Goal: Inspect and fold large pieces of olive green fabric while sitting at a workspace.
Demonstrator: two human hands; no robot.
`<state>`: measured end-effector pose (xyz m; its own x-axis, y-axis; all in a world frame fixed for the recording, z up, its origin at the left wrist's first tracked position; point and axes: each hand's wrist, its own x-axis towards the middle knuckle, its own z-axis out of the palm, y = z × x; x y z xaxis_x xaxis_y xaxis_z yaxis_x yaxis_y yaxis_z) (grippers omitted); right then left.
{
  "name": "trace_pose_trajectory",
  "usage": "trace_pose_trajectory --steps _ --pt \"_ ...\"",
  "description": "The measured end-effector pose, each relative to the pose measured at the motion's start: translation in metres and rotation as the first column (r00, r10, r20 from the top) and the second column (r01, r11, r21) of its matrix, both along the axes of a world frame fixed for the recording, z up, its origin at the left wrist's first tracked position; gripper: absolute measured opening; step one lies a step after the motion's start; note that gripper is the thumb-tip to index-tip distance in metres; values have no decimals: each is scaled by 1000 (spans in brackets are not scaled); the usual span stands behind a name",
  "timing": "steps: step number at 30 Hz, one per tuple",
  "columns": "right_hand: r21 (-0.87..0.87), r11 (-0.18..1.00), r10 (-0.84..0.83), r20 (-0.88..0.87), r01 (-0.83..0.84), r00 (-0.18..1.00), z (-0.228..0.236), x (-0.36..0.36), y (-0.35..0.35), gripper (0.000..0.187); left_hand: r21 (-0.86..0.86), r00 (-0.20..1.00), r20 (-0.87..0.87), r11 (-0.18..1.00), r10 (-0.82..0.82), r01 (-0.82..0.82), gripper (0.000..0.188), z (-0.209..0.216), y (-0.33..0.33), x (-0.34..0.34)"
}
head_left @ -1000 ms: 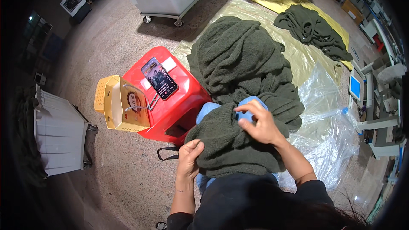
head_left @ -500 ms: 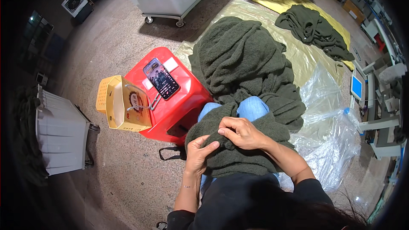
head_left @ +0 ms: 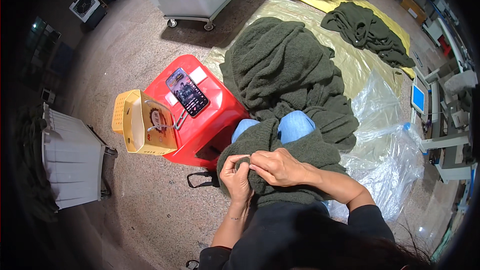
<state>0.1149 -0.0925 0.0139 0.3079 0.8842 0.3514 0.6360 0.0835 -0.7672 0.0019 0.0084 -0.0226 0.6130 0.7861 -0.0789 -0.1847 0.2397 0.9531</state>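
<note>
While the fuzzy dark green cloth (head_left: pixel 241 146) lies over two blue denim legs (head_left: pixel 296 127), the left hand (head_left: pixel 237 179) pinches it. The right hand (head_left: pixel 278 168), lifted a second ago, now pinches too, touching the left. A red plastic stool (head_left: pixel 222 107) stands near.

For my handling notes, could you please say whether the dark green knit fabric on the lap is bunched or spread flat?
Bunched: the knit fabric lies in folds, the left hand and right hand pinching it.
</note>
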Motion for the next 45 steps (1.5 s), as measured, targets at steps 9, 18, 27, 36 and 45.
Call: trace_pose_trajectory --steps 9,18,27,36,45 --pt "-194 980 -42 -46 33 998 2 34 -45 23 -298 991 -35 948 -130 114 20 18 38 -9" --pt "-277 940 -293 -354 200 888 6 61 -89 16 -508 955 136 809 -265 297 23 20 45 -30" --pt "135 767 -621 -90 627 779 24 43 -81 29 -532 955 176 793 -238 296 16 32 28 -13" --pt "404 900 -285 255 166 924 25 -1 -35 18 -303 955 84 906 -285 297 16 48 0 -2" --pt "382 911 -297 345 155 890 16 -4 -28 23 -359 970 121 902 -209 240 12 37 -6 -3"
